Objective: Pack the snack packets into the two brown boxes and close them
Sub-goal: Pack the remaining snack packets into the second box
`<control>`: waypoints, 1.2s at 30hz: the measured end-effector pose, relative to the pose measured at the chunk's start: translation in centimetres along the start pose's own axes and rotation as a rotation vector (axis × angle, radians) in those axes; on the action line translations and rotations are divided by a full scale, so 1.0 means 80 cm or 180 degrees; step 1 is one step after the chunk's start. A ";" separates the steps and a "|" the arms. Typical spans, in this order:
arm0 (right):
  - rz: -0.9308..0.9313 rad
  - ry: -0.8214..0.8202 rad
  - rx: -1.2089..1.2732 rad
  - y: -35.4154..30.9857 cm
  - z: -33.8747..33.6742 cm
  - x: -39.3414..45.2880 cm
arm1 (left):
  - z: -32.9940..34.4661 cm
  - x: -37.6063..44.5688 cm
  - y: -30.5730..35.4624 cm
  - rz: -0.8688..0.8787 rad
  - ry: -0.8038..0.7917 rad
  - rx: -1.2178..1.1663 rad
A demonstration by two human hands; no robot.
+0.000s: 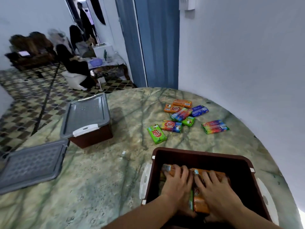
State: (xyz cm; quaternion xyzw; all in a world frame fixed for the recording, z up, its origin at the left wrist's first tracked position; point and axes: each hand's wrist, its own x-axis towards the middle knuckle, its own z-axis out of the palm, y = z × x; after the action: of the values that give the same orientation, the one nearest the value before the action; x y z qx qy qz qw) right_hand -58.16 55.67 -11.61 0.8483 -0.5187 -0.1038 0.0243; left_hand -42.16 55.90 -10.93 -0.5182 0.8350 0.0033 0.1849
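Both hands lie flat, fingers spread, inside the open brown box [198, 156] at the near table edge: left hand [177, 184] and right hand [214, 189] press down on orange snack packets [200, 204] packed inside, gripping nothing. Loose packets mid-table: green packet [156, 133] with a red oval logo, lettering too blurred to read; rainbow packet [215, 126] apart to the right; orange, blue and rainbow ones clustered behind. Second brown box [92, 138] left, grey lid [85, 115] on it. Spare grey lid [32, 164] flat on the marble-pattern table [99, 179]. People seated in the background.
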 end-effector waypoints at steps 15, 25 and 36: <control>0.0027 0.0589 -0.0195 -0.013 0.013 0.015 | 0.013 0.006 -0.015 0.0191 0.0174 0.0725; 0.0338 0.0842 0.0122 -0.045 0.009 0.031 | 0.009 0.001 -0.019 0.0105 0.0173 0.0939; -0.0282 -0.0465 -0.0075 -0.004 -0.046 -0.009 | -0.012 -0.009 -0.025 0.0323 -0.0065 0.0501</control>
State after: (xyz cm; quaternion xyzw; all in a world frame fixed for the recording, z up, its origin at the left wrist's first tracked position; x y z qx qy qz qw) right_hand -57.48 56.21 -7.94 0.8602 -0.4798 -0.1725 -0.0082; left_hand -40.46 55.44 -9.43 -0.4590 0.8560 -0.0477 0.2331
